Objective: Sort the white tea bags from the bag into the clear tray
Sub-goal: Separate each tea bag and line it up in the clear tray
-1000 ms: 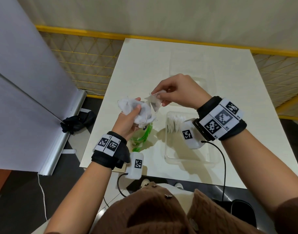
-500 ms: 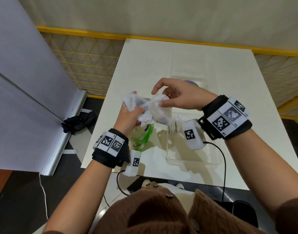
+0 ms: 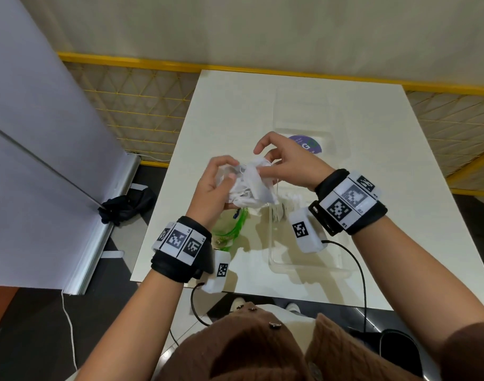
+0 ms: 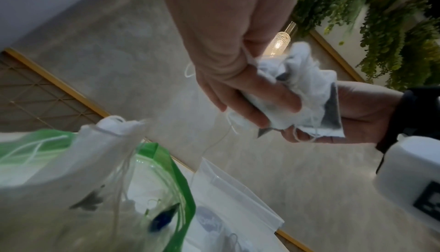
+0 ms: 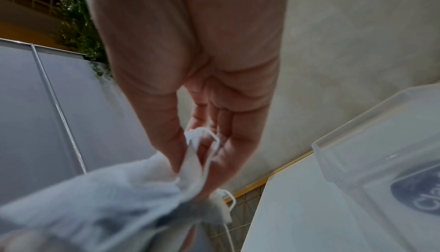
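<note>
Both hands meet above the table over a bunch of white tea bags (image 3: 249,185) with loose strings. My left hand (image 3: 218,185) grips the bunch (image 4: 297,90) from the left, fingers curled round it. My right hand (image 3: 276,163) pinches one white tea bag (image 5: 190,165) at the bunch's right side. Below them lies the clear bag with a green edge (image 3: 229,229), holding more tea bags (image 4: 114,143). The clear tray (image 3: 304,268) stands to its right, with a few white tea bags (image 3: 284,207) at its far left corner.
A clear lid with a purple round label (image 3: 306,144) lies behind the tray. The white table (image 3: 400,160) ends at a yellow mesh fence (image 3: 142,111). A grey panel (image 3: 43,133) stands to the left, with a black cloth (image 3: 128,204) on the floor.
The hands have come together and lifted slightly away from me. The right hand, which held one tea bag apart from the bunch, now pinches at the bunch held by the left hand.
</note>
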`<state>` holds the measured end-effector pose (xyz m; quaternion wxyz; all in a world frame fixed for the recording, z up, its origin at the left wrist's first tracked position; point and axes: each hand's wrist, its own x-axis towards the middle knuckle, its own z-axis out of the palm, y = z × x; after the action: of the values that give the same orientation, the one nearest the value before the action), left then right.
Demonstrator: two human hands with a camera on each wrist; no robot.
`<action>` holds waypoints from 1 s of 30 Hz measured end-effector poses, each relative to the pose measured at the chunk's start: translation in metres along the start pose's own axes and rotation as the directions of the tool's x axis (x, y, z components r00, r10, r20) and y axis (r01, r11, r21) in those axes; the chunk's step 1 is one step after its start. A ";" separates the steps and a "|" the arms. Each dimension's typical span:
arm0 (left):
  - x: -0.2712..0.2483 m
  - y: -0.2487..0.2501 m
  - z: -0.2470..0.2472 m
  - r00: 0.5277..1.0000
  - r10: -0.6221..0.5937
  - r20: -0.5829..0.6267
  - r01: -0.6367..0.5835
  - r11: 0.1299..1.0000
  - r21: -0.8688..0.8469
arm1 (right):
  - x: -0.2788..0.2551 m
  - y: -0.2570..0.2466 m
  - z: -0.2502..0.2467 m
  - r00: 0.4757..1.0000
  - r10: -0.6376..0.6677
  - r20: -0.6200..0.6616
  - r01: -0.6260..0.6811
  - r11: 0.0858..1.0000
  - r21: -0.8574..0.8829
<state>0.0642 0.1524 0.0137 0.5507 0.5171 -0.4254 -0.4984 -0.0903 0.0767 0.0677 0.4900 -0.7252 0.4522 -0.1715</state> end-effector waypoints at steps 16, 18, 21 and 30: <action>0.005 0.008 -0.008 0.984 -0.176 -0.040 0.179 0.982 0.056 | -0.017 0.000 -0.004 0.920 -0.357 -0.164 0.358 0.933 -0.019; 0.008 0.010 -0.008 0.994 -0.075 -0.074 0.089 0.975 0.205 | -0.019 0.001 -0.002 0.924 -0.377 -0.066 0.362 0.916 -0.173; 0.011 0.014 -0.010 0.998 0.011 -0.058 0.004 0.969 0.249 | -0.017 0.007 0.001 0.952 -0.307 0.004 0.301 0.929 -0.215; 0.006 0.014 0.005 1.000 0.017 -0.011 -0.015 0.983 0.181 | -0.018 0.013 0.004 0.959 -0.282 -0.020 0.280 0.958 -0.069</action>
<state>0.0614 0.1453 0.0283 0.5083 0.5646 -0.4694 -0.4500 -0.1035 0.0923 0.0586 0.4300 -0.7950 0.3573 -0.2354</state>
